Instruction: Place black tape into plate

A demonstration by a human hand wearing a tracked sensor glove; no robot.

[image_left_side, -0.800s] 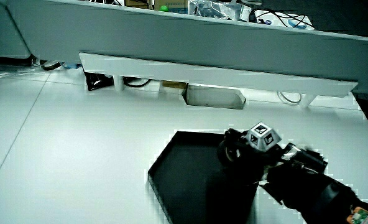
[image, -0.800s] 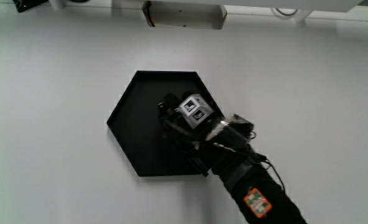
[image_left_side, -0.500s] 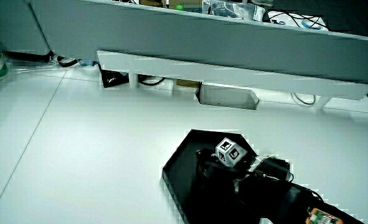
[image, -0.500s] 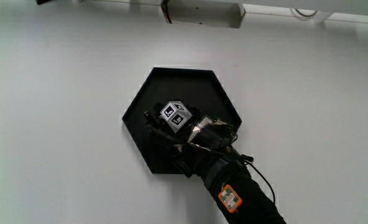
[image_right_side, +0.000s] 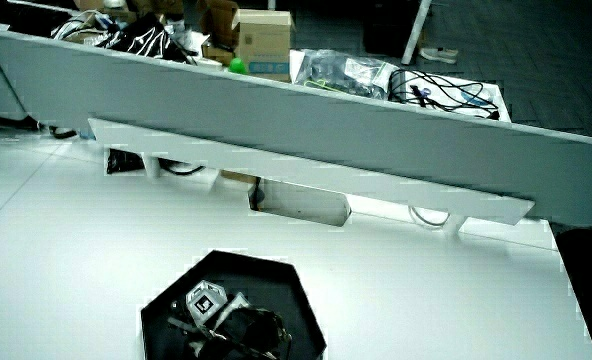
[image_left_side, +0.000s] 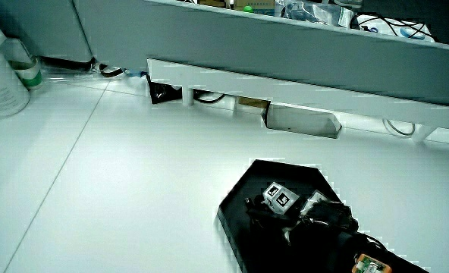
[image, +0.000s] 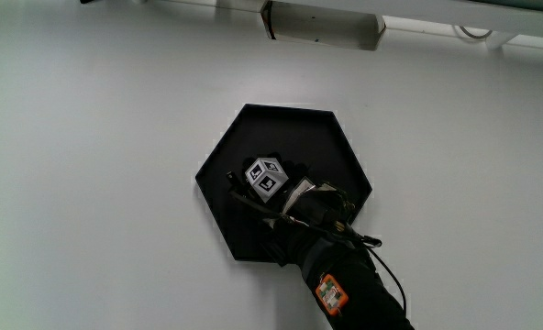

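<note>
Over the black plate (image: 322,137), hand (image: 270,190) now lower inside it, grip state hidden, tape unseen

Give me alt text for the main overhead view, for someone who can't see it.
A black-gloved hand with a small patterned cube on its back rests inside a black hexagonal plate on a white table, its forearm reaching in from the person's side. Black tape cannot be made out against the dark glove and plate.
</note>
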